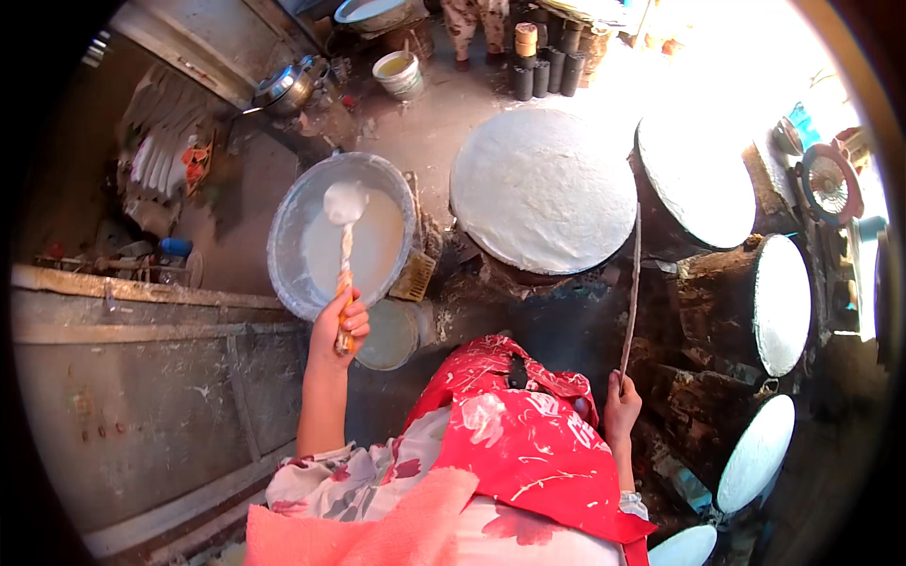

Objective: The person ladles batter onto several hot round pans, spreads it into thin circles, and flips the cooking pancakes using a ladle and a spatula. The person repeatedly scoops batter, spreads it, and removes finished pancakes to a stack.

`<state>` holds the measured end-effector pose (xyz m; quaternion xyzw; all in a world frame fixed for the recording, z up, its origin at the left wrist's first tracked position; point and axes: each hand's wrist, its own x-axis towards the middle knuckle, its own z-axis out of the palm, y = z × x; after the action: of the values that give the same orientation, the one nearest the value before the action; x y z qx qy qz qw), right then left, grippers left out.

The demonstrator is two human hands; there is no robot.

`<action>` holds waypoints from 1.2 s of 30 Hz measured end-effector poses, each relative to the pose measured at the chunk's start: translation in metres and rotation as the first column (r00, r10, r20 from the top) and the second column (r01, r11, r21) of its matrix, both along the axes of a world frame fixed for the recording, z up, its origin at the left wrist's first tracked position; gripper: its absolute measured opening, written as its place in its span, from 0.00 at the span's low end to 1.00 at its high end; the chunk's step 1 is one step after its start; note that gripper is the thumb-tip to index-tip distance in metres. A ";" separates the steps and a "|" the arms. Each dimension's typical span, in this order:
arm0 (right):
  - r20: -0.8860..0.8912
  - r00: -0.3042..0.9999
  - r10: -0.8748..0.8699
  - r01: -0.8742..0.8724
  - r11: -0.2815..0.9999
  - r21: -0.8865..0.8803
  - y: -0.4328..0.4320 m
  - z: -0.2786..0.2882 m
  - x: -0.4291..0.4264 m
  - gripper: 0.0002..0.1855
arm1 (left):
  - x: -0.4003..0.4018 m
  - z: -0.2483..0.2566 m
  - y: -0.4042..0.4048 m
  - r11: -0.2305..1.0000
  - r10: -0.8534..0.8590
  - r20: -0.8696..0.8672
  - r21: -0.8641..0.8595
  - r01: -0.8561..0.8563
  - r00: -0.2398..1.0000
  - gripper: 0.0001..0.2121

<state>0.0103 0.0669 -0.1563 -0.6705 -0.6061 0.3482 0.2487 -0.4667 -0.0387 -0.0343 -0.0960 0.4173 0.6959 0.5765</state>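
My left hand [342,327] grips the orange, wrapped handle of a ladle [345,244], whose white-coated bowl hangs over a large grey basin [282,258] of milky white liquid. A long thin stick [634,290] stands up from my right hand [621,407], its far end by the edge of a round griddle [545,191]. White batter or a thin sheet covers that griddle; which of the two I cannot tell. A red apron [538,453] with white splashes covers my front.
More round white-topped griddles [782,304] curve down the right side. A lidded bucket [388,336] and a yellow plastic basket [413,276] sit beside the basin. Beyond stand a bucket of yellowish liquid [396,71], black cylindrical briquettes [541,76] and a person's legs [473,28]. Metal panelling [156,403] borders the left.
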 end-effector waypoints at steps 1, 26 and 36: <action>-0.017 1.000 0.018 -0.018 1.000 0.000 0.004 -0.001 -0.003 0.13 | -0.003 -0.003 0.002 0.999 0.015 0.027 0.028 -0.016 1.000 0.08; -0.358 0.902 -0.242 0.237 0.970 -0.059 0.204 0.038 0.131 0.15 | 0.292 0.093 0.353 0.593 -0.720 -0.481 -0.051 0.804 0.500 0.14; -0.025 0.992 -0.122 0.120 0.990 -0.074 0.320 0.078 0.163 0.19 | 0.425 0.025 0.462 0.587 -0.626 -0.778 -0.423 0.690 0.055 0.12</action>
<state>0.1734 0.3873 -0.0783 -0.7095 -0.5476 0.3640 0.2535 -0.0418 0.4229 -0.0097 0.4969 0.6226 0.3061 0.5213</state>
